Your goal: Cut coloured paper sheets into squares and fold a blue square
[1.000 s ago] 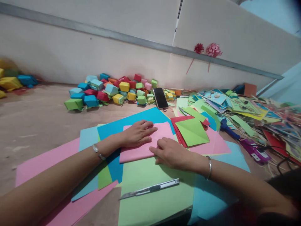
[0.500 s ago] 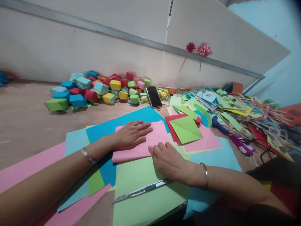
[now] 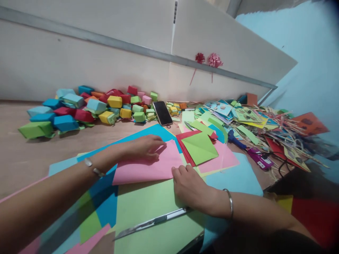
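Observation:
A folded sheet of pink paper [image 3: 161, 167] lies on top of a light green sheet [image 3: 143, 201]. Over its upper left part is my left hand [image 3: 145, 147], fingers loosely stretched and holding nothing. My right hand [image 3: 190, 187] has its fingers curled at the paper's lower right corner, the fingertips on the pink edge. Below that, a utility knife [image 3: 159, 219] rests slantwise on the green sheet; its right end passes under my right hand. Blue paper [image 3: 106, 201] shows beneath the pink sheet on the left.
Several folded paper blocks [image 3: 70, 118] are heaped along the wall, beside a phone [image 3: 162, 113]. A green square [image 3: 200, 148] and red paper lie to the right. Beyond are a purple glue gun or similar tool [image 3: 261, 158] and a pile of cards and sticks [image 3: 243, 116].
My left hand has gone from lying flat on the pink paper to slightly raised, fingers bent. My right hand stays at the corner. The view has shifted right.

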A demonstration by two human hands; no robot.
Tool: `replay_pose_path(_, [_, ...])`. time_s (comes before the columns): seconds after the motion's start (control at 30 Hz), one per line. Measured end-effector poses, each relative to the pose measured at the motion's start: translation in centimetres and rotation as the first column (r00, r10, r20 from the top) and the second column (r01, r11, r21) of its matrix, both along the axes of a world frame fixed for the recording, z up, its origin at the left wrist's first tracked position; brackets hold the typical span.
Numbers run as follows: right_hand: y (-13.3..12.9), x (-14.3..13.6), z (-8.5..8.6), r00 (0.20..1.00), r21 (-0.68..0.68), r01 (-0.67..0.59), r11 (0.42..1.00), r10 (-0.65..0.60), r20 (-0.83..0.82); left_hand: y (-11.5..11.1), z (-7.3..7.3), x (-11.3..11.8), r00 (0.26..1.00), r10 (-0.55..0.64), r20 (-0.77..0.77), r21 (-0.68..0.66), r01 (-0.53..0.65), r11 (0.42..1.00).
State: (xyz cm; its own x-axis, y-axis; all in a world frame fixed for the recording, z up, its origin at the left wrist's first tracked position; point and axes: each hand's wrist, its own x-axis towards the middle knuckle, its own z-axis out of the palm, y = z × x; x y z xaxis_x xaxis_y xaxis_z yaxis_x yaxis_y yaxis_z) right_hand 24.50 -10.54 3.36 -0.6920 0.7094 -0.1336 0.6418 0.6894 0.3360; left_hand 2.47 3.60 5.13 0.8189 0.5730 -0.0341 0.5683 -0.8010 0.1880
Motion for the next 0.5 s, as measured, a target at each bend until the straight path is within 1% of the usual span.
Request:
replay_pose_path(0.1, [0.0,0.0,-0.2,0.999,0.011,-0.018,1.0,0.018,-0.041,1.9,2.0,-0.5,0.992,-0.047,-0.119,-0.101,0.035,0.994])
replay_pose_path(0.17, [0.0,0.0,-0.3,0.997,0.011,-0.032,0.999,0.033,-0.077,3.1,3.2,-0.5,0.976,-0.027,-0.216,-0.153,-0.006,0.988])
replay_pose_path(0.23, [0.0,0.0,-0.4,0.995,-0.005,-0.044,0.999,0.044,-0.093,4.1,4.1,0.3,0.973,0.042,-0.225,-0.125,-0.071,0.99])
replay_pose_path(0.27, [0.1,0.0,-0.4,0.994,-0.014,-0.045,0.999,0.043,-0.097,4.4,4.2,1.1,0.976,0.065,-0.208,-0.103,-0.088,0.991])
replay_pose_path(0.33, [0.1,0.0,-0.6,0.993,-0.024,-0.038,0.999,0.035,-0.114,5.0,3.9,3.2,0.981,0.07,-0.179,-0.087,-0.087,0.992])
replay_pose_path(0.43, [0.2,0.0,-0.9,0.988,-0.01,-0.033,0.999,0.031,-0.153,5.3,2.5,6.3,0.984,0.074,-0.164,-0.084,-0.089,0.992])
replay_pose_path(0.5, [0.1,0.0,-0.9,0.985,0.002,-0.036,0.999,0.036,-0.166,5.4,1.5,7.5,0.984,0.092,-0.153,-0.074,-0.104,0.992])
